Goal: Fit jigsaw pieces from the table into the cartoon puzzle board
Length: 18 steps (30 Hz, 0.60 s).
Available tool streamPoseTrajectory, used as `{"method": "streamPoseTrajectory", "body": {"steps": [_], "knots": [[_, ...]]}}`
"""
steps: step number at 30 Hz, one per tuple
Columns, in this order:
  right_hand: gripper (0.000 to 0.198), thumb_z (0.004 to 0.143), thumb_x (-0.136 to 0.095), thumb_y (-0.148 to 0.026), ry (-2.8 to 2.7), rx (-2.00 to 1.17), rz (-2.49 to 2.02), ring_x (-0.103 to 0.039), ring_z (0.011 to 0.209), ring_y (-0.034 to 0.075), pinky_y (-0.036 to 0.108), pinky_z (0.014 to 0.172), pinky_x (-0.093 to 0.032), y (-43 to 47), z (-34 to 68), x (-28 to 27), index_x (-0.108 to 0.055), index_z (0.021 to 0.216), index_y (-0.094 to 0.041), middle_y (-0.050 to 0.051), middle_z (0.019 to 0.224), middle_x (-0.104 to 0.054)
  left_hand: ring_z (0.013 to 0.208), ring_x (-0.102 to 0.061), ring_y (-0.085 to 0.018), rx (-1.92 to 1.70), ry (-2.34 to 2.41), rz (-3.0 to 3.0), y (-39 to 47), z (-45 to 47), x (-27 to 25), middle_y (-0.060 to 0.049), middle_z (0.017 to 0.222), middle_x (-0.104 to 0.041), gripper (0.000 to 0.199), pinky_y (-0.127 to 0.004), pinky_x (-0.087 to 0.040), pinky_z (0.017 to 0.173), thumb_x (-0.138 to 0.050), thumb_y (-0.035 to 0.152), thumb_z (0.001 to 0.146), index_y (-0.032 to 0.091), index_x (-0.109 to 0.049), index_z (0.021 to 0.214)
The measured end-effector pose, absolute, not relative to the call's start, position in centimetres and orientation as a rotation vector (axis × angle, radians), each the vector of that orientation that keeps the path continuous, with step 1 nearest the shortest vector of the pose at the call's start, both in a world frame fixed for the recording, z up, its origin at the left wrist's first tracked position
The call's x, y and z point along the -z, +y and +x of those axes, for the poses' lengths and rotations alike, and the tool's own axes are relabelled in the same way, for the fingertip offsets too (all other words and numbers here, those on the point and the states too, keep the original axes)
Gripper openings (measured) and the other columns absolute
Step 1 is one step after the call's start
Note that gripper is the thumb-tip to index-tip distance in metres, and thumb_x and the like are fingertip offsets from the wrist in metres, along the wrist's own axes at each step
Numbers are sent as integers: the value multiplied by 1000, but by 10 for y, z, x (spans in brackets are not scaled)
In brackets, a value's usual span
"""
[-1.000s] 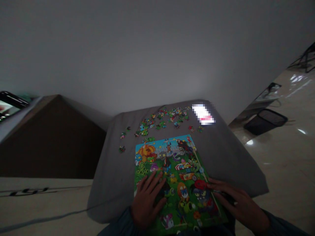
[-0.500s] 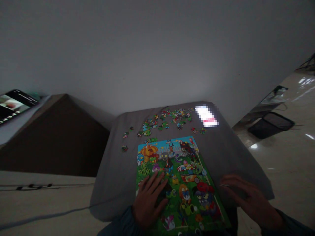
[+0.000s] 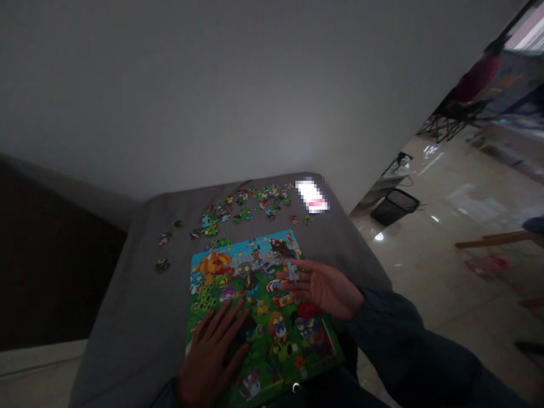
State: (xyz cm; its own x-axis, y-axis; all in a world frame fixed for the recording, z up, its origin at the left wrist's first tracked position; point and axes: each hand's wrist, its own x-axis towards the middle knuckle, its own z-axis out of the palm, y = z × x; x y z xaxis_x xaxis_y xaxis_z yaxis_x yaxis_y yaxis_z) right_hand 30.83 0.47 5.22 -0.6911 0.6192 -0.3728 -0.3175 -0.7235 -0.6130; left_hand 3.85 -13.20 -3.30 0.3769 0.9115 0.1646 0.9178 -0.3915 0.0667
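Note:
My left hand (image 3: 216, 351) lies flat with fingers spread on the lower left of a cartoon jigsaw puzzle board (image 3: 278, 365), which shows plants and zombies on green. Over the board's upper right is my right hand (image 3: 325, 286), turned palm up. It holds a small pale blue-grey puzzle piece (image 3: 292, 271) at its fingers; the thumb's contact with the piece is hard to make out. Loose puzzle pieces (image 3: 272, 195) lie scattered beyond the board's far edge, and a few sit to its left, one dark piece (image 3: 162, 265) among them.
A grey cloth-covered table (image 3: 140, 306) carries the board and pieces. At its far right corner lies a bright, blurred-out phone-like screen (image 3: 312, 195). A pale wall (image 3: 238, 96) stands behind. On the shiny floor to the right is a black mesh bin (image 3: 393, 207).
My right hand has moved from beside the board's right edge to above it and turned palm up, showing the piece. My view has swung right. The left hand stays on the board.

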Motion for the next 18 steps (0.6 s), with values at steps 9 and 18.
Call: {"method": "streamPoseTrajectory", "body": {"steps": [9,18], "knots": [[38,90,-52,-36,-704,-2402,-765,-66,106,22,33,87,-51,5,310,-48,-54,120,-14,15,120,-65,134,-39,-22,329,-1688,-2576,-131,41,30,3,146,-44,65,-39,-32,106,-47,45,93,32,-19,150],[49,85,-58,-24,-892,-2255,-779,-65,106,22,33,87,-50,20,321,-47,-48,133,-19,11,120,-66,135,-38,-23,286,-1714,-2580,-132,39,33,4,148,-41,64,-41,-33,105,-47,48,93,34,-21,149]]}}
